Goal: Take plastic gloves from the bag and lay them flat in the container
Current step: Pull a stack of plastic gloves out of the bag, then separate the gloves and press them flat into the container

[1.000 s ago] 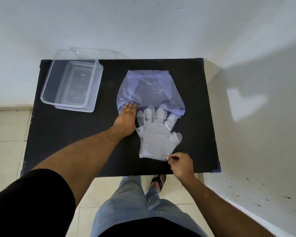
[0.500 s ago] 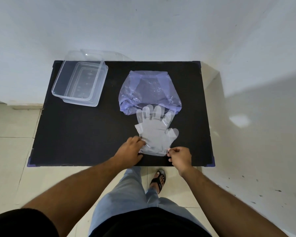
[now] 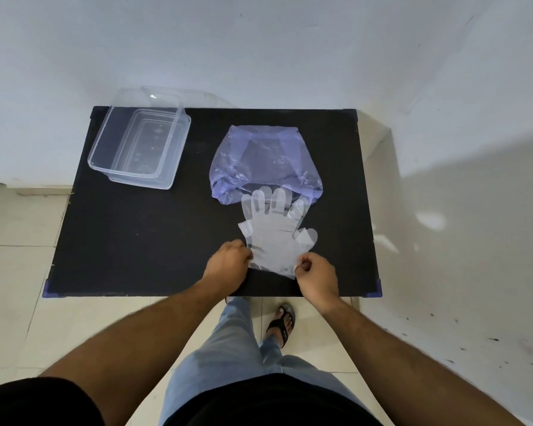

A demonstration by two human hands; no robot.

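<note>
A clear plastic glove (image 3: 274,233) lies flat on the black table (image 3: 130,235), its fingertips overlapping the mouth of a bluish plastic bag (image 3: 263,161). My left hand (image 3: 226,262) pinches the glove's cuff at its left corner. At the cuff's right corner, my right hand (image 3: 316,276) pinches the same glove. A clear rectangular container (image 3: 139,149) sits with nothing in it at the table's far left corner, well away from both hands.
A clear lid (image 3: 179,95) leans behind the container against the white wall. The table's near edge is just under my wrists. Tiled floor, my legs and a sandalled foot (image 3: 280,325) lie below.
My left hand left the bag's mouth and came down to the glove's cuff, gripping its left corner. The right hand kept its pinch on the cuff. The camera view shifted slightly.
</note>
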